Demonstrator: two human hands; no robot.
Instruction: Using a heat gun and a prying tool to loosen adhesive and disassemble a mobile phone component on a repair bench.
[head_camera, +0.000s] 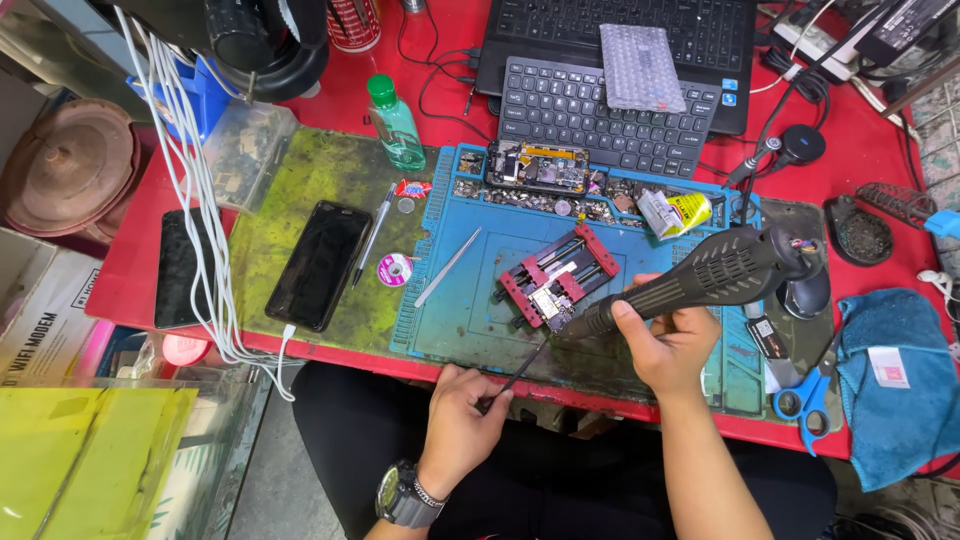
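The red bench (880, 150) spreads out ahead of both hands, with a keyboard (600, 115) at its far side and a blue mat (470, 320) lying directly in front of the hands. To the left of the left hand, on the green pad, a dark phone (320, 265) lies face up; right of the right hand sits a blue cloth (900, 390) with scissors (805, 400) beside it.

The right hand (672, 345) is clamped around a black hot-air gun (700, 280), whose nozzle slants down to the left and ends just beside a small board (552, 298). That board sits gripped in a red clamp (558, 275) on the mat, just ahead of and between the two hands. The left hand (462, 420) pinches thin tweezers (520, 378), their tip pointing up at the board's near edge, close to it; whether it touches I can't tell.

By the look of it, the work is at the heating stage: air on a part of the board, tweezers waiting. The next move would seem to call for a steady nozzle and a light, well-timed nudge or lift with the tweezers, without disturbing neighbouring parts.
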